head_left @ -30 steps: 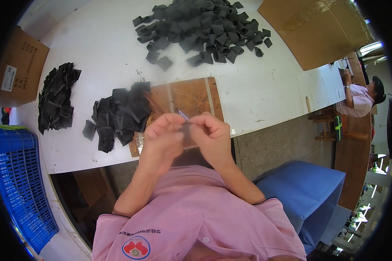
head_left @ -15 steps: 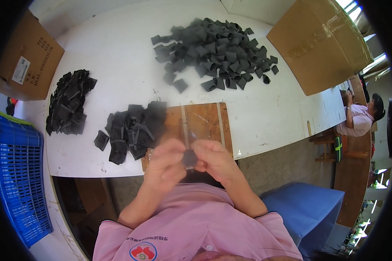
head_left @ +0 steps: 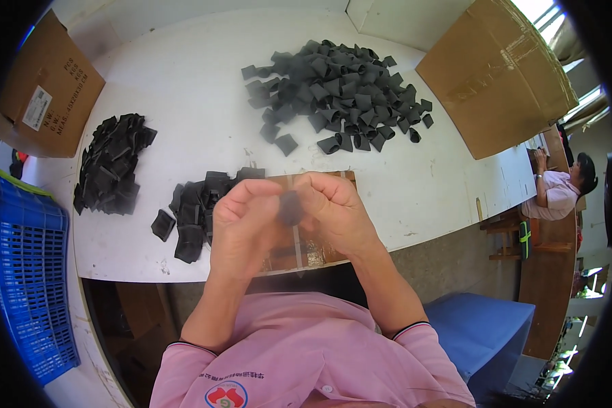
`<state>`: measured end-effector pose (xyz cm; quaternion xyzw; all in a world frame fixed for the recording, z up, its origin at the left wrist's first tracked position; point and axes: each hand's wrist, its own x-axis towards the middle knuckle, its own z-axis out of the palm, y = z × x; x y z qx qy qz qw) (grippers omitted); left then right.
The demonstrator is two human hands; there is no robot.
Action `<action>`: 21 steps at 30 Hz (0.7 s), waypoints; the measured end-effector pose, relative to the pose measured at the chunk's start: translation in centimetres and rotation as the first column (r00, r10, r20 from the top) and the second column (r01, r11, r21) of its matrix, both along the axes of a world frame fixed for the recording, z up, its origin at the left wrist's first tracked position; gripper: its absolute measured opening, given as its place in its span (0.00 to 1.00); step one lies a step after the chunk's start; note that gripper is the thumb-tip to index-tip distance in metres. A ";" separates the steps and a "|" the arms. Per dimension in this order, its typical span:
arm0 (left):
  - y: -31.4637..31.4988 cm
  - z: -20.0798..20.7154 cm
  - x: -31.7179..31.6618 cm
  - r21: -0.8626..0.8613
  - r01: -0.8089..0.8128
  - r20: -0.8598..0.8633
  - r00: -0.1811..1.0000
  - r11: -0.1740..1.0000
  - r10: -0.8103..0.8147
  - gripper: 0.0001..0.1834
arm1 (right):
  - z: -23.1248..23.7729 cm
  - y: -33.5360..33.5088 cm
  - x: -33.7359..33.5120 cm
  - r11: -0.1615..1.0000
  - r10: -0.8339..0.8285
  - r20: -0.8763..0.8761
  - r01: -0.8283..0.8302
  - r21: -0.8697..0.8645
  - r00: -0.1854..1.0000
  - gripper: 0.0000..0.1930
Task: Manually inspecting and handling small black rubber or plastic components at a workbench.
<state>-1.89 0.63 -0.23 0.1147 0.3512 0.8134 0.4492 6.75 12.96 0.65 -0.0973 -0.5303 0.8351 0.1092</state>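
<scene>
1. As I look across the room, the white desk point(head_left: 197, 136) takes up most of the space, its top scuffed and stained, with grey floor point(head_left: 449, 257) past its near right edge.
2. Two cardboard boxes come next: the right box point(head_left: 496, 78) at the far right corner, the left box point(head_left: 61, 47) at the far left.
3. Beside the person's right side sits a blue bin point(head_left: 476, 326); a slatted blue basket point(head_left: 30, 272) stands at the desk's left end.
4. Off to the right, a co-worker point(head_left: 557, 190) in pink sits at another surface.
5. Dark pieces lie in a large far heap point(head_left: 340, 95), a left pile point(head_left: 112, 163) and a near pile point(head_left: 190, 211).
6. A brown board point(head_left: 319, 255) lies at the near edge, under the hands.
7. Left hand point(head_left: 241, 221) and right hand point(head_left: 336, 204) are raised, each grip pinched onto one piece.
8. That small dark piece point(head_left: 290, 207), blurred, is held between them above the board.
</scene>
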 end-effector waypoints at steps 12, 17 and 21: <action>1.5 2.9 -0.4 0.085 -0.251 -0.939 0.303 0.964 0.161 0.11 | 0.9 -1.2 2.3 0.369 -0.374 -0.389 0.520 0.770 0.842 0.20; 1.2 2.1 0.4 0.162 -0.350 -0.825 0.464 0.923 0.321 0.05 | 1.4 -2.7 1.9 0.252 -0.353 -0.446 0.543 0.801 0.822 0.17; 1.8 1.4 0.3 0.213 -0.529 -0.723 0.480 0.821 0.497 0.05 | 1.7 -2.9 1.0 0.141 -0.356 -0.548 0.623 0.769 0.757 0.17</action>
